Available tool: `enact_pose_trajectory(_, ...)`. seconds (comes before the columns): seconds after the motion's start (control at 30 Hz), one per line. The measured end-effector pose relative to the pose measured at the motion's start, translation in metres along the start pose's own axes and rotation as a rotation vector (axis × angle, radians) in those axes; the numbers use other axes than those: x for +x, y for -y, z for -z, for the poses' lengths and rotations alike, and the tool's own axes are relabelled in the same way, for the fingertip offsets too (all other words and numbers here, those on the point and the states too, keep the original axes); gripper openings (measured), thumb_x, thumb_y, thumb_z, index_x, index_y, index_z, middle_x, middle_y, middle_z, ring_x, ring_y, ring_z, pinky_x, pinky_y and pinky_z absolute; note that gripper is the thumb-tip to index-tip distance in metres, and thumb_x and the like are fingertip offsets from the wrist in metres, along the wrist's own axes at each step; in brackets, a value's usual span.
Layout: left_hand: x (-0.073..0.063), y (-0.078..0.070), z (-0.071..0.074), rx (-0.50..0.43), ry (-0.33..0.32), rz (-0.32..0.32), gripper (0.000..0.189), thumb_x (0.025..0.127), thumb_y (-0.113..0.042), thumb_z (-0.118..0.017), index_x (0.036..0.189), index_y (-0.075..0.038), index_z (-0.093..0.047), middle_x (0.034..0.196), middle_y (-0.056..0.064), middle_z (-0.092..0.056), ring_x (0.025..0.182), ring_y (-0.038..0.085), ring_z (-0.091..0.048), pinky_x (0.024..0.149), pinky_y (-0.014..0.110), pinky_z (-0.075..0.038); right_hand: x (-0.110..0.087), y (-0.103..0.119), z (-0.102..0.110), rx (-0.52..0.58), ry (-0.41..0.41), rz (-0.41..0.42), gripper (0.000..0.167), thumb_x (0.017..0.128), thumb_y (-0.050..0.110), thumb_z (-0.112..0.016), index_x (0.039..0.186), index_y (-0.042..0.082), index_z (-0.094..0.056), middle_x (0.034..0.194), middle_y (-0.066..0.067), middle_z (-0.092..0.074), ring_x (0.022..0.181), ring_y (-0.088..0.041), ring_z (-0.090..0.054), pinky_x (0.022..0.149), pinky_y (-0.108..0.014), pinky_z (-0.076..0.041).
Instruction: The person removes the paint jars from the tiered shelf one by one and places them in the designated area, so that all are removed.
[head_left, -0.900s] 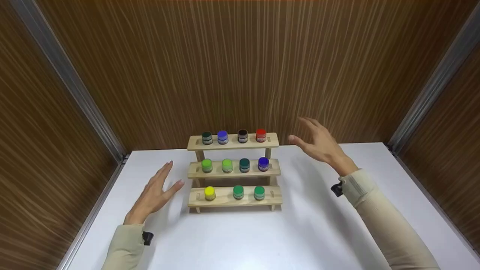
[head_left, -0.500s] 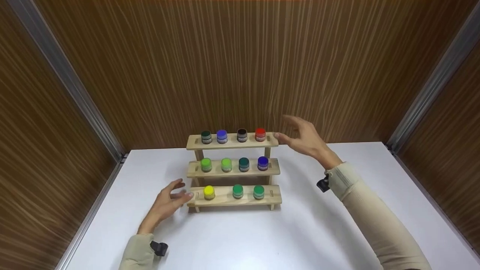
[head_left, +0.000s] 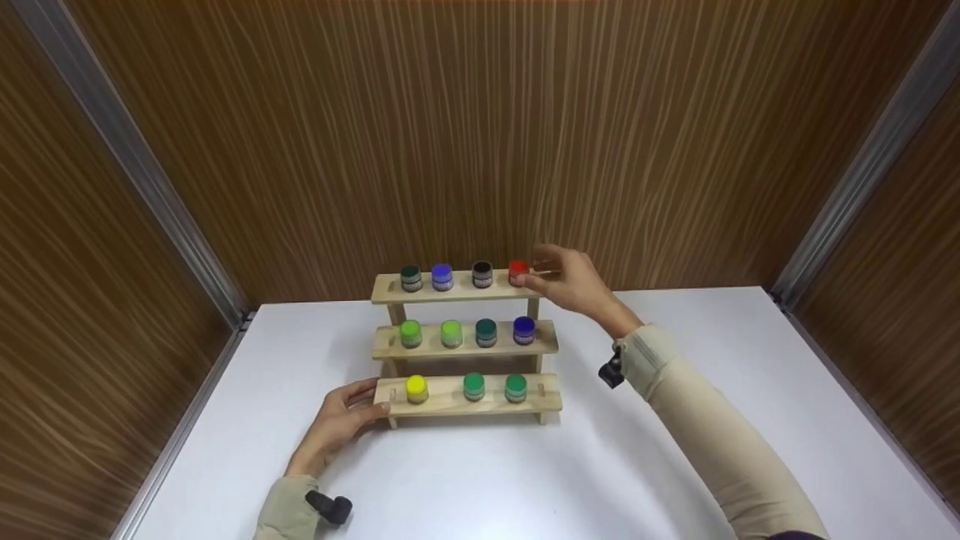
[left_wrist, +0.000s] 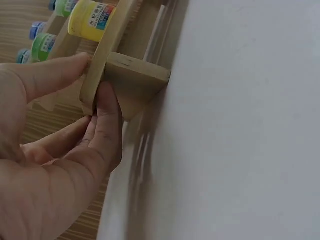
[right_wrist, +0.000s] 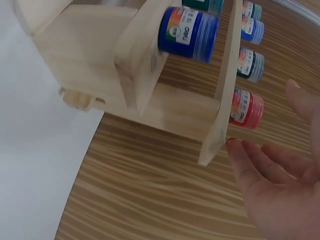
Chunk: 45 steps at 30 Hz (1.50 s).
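A three-tier wooden display rack (head_left: 450, 406) holds small paint jars on every tier. My left hand (head_left: 337, 424) grips the left end of the bottom tier. In the left wrist view the thumb (left_wrist: 62, 75) lies over the board and the fingers are bent beneath it, close to the yellow paint jar (left_wrist: 92, 21). My right hand (head_left: 574, 285) is at the right end of the top tier, beside the red paint jar (head_left: 517, 271). From the right wrist, its fingertips are near the board's end, and the thumb stands apart from the red jar.
Black (head_left: 482, 275), violet (head_left: 442, 277) and dark green jars (head_left: 411, 278) share the top tier. The middle tier carries light green, teal and blue jars (head_left: 524, 331). Two green jars stand on the bottom tier. A wood-grain wall (head_left: 480, 135) rises behind the white table (head_left: 465, 480).
My left hand has moved right and down onto the bottom tier's left end and gripped it. My right hand has moved left to the red jar. The jars keep their places.
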<state>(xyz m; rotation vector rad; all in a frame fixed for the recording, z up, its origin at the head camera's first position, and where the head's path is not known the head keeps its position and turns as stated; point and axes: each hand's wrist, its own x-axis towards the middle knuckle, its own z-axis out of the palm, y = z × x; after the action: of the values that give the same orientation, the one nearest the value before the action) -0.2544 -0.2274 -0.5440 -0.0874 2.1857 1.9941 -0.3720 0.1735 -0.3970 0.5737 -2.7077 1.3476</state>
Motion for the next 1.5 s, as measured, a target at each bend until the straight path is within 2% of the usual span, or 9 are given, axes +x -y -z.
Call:
enact_pose_trajectory(0.2,0.0,0.006,0.001,-0.061,-0.036,0.025,0.069,0.095,-0.003,-0.077,0.154,0.013,-0.045,0.154,0.037,-0.05,0.135,0.037,-0.06,0.103,0.032,-0.06,0.009,0.001,-0.011,0.006,-0.02,0.045,0.061,0.098,0.025,-0.08,0.147,-0.004,-0.06,0.139,-0.022,-0.069,0.123,-0.037,-0.071,0.105,-0.047,-0.06)
enact_pose_trajectory(0.33,0.0,0.012,0.001,-0.11,-0.036,0.038,0.07,0.096,-0.003,-0.076,0.155,0.013,-0.042,0.155,0.037,-0.049,0.134,0.035,-0.062,0.104,0.031,-0.059,0.011,0.002,-0.016,0.01,-0.042,0.048,0.052,0.098,0.018,-0.08,0.143,-0.004,-0.064,0.134,-0.02,-0.072,0.119,-0.035,-0.072,0.104,-0.045,-0.061)
enact_pose_trajectory(0.53,0.0,0.022,0.001,-0.179,-0.008,0.033,0.073,0.097,-0.004,-0.076,0.157,0.013,-0.038,0.159,0.036,-0.045,0.138,0.035,-0.059,0.104,0.026,-0.058,0.009,-0.002,-0.021,-0.002,-0.09,0.047,0.042,0.097,0.01,-0.079,0.137,-0.002,-0.069,0.127,-0.019,-0.075,0.112,-0.035,-0.074,0.1,-0.046,-0.063)
enact_pose_trajectory(0.77,0.001,0.028,0.003,-0.19,0.052,0.01,0.078,0.097,-0.005,-0.076,0.16,0.01,-0.034,0.163,0.034,-0.039,0.141,0.032,-0.057,0.105,0.023,-0.056,0.009,-0.005,-0.022,-0.018,-0.127,0.036,0.038,0.097,0.008,-0.079,0.133,-0.002,-0.072,0.125,-0.02,-0.076,0.109,-0.035,-0.075,0.097,-0.046,-0.064)
enact_pose_trajectory(1.0,0.004,0.033,0.005,-0.203,0.058,-0.001,0.077,0.097,-0.004,-0.074,0.161,0.009,-0.034,0.165,0.033,-0.039,0.141,0.03,-0.056,0.105,0.021,-0.055,0.01,-0.005,-0.024,-0.029,-0.152,0.042,0.034,0.097,0.005,-0.078,0.13,-0.001,-0.074,0.124,-0.02,-0.077,0.108,-0.035,-0.075,0.097,-0.047,-0.064)
enact_pose_trajectory(1.17,0.004,0.036,0.006,-0.217,0.086,-0.012,0.077,0.098,-0.002,-0.072,0.163,0.009,-0.031,0.166,0.033,-0.036,0.146,0.033,-0.051,0.107,0.022,-0.053,0.009,-0.006,-0.019,-0.035,-0.151,0.044,0.036,0.097,0.006,-0.078,0.132,-0.001,-0.073,0.125,-0.019,-0.077,0.11,-0.034,-0.075,0.1,-0.046,-0.063)
enact_pose_trajectory(1.5,0.007,0.036,0.008,-0.232,0.102,0.008,0.078,0.099,-0.003,-0.072,0.163,0.008,-0.028,0.167,0.033,-0.035,0.141,0.027,-0.055,0.107,0.022,-0.054,-0.002,-0.011,0.005,-0.015,-0.166,0.051,0.036,0.098,0.005,-0.076,0.134,-0.001,-0.072,0.128,-0.019,-0.075,0.113,-0.035,-0.074,0.102,-0.046,-0.062)
